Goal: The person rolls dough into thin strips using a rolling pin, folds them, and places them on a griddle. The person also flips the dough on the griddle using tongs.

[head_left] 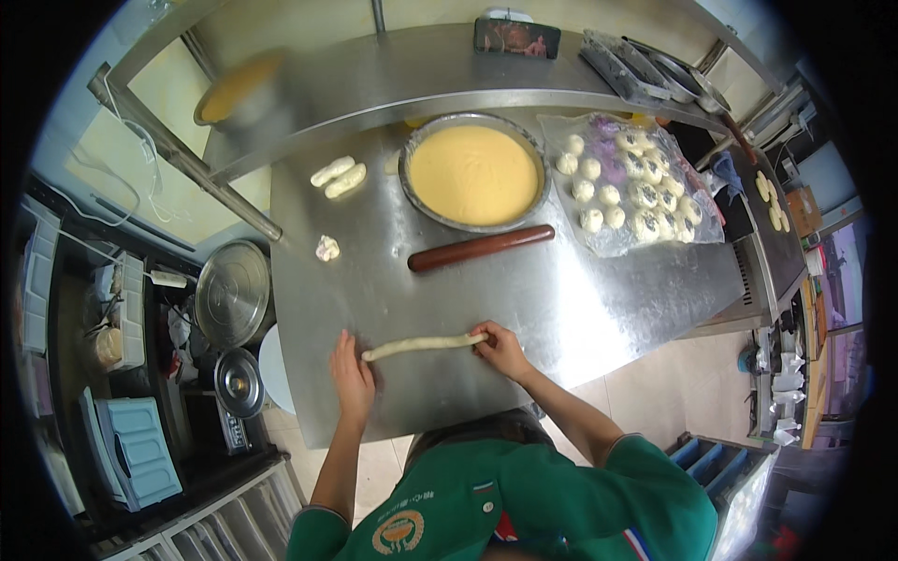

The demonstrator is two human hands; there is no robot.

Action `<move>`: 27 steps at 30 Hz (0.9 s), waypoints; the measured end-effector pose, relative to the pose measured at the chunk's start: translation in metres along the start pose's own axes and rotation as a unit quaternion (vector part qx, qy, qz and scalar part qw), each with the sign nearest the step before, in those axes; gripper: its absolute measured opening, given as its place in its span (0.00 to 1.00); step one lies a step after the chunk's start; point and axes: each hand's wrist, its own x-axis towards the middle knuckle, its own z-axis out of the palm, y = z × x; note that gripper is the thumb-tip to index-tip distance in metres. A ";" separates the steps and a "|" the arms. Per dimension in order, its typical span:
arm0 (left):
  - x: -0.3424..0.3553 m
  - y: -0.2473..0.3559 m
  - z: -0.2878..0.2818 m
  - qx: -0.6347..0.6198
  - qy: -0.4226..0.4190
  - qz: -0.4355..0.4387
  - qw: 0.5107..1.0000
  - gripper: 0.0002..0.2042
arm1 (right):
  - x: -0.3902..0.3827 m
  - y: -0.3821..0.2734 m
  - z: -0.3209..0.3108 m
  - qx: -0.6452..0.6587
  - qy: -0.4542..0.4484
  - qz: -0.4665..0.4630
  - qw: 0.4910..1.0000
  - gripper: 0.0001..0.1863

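A long, thin rope of pale dough [421,347] lies across the near part of the steel table [374,299]. Its right end is pinched between the fingers of my right hand [502,351]. Beside the left end, my left hand [354,379] rests with its fingers stretched out; it holds nothing. Beyond the rope lies a dark red rolling pin [481,249], slightly tilted. A large metal bowl of yellow batter or filling [475,176] stands behind the pin. Two short dough pieces [339,176] and a small dough lump [327,248] sit at the left.
On the right, round dough balls, some dark-speckled, sit on a clear plastic sheet [613,245]. A steel shelf [374,79] spans the back, bearing a phone [516,38], metal trays [625,67] and another bowl [245,98]. Pot lids [232,292] stand left of the table.
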 end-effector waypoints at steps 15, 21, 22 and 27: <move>0.010 0.069 0.001 0.105 -0.248 0.144 0.952 0.45 | -0.032 0.029 -0.112 0.097 -0.033 0.132 0.986 0.09; 0.001 0.128 0.059 0.055 -0.270 0.196 0.941 0.49 | -0.041 0.026 -0.122 0.002 -0.005 0.122 0.992 0.08; 0.000 0.147 0.069 0.048 -0.279 0.216 0.934 0.49 | -0.039 0.024 -0.123 -0.026 -0.002 0.119 0.993 0.08; 0.010 0.181 0.104 0.031 -0.272 0.240 0.931 0.49 | -0.035 0.022 -0.132 -0.022 0.012 0.058 0.998 0.08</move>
